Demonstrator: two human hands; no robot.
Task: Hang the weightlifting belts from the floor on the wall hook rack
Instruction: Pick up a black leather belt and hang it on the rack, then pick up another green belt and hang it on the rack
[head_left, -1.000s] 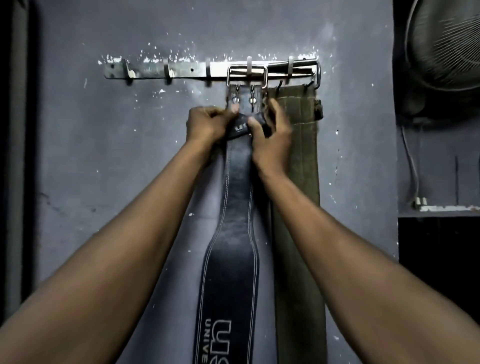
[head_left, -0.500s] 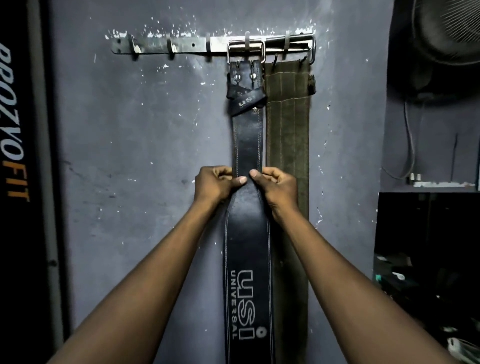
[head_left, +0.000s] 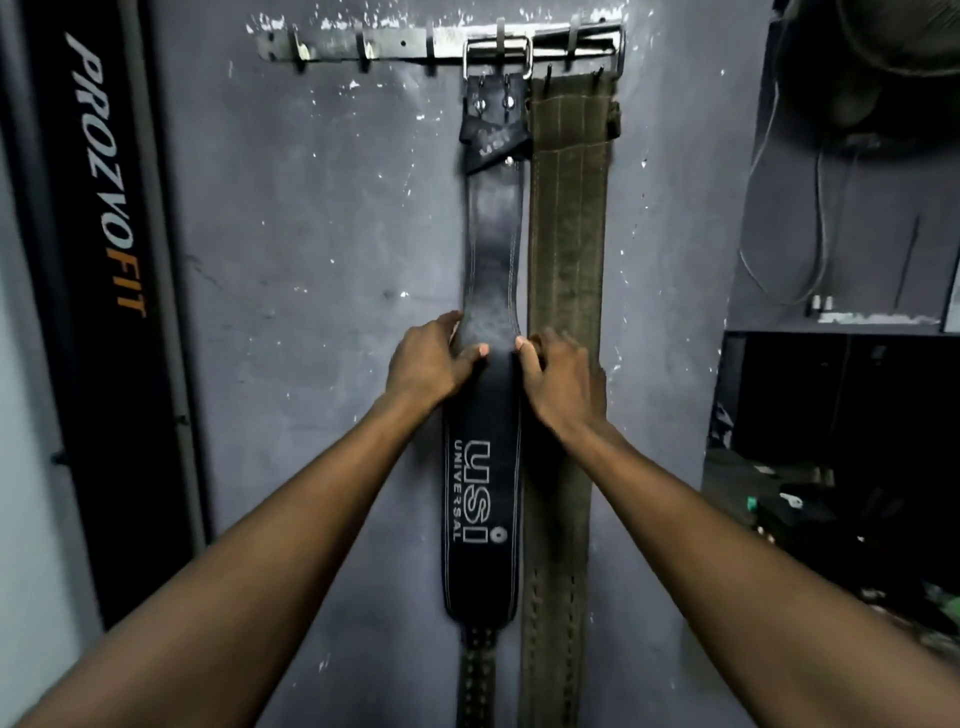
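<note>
Left hand (head_left: 423, 364) and right hand (head_left: 558, 382) loosely clasp the edges of the black stitched leather belt (head_left: 491, 249), fingers curled; it hangs from the metal wall hook rack (head_left: 395, 49).

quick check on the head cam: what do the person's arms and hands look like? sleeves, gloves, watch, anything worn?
Both forearms are bare as far as the frame shows: no sleeves in view. The left hand and right hand have no gloves, and no rings, watch, wristband or wraps are visible. Nails look short and unpainted. No markings can be made out.

A black leather lifting belt (head_left: 491, 260) hung from the metal wall hook rack (head_left: 441, 47) beside an olive suede belt (head_left: 569, 260); the left hand (head_left: 431, 364) and right hand (head_left: 558, 379) pinched the black one's edges.
</note>
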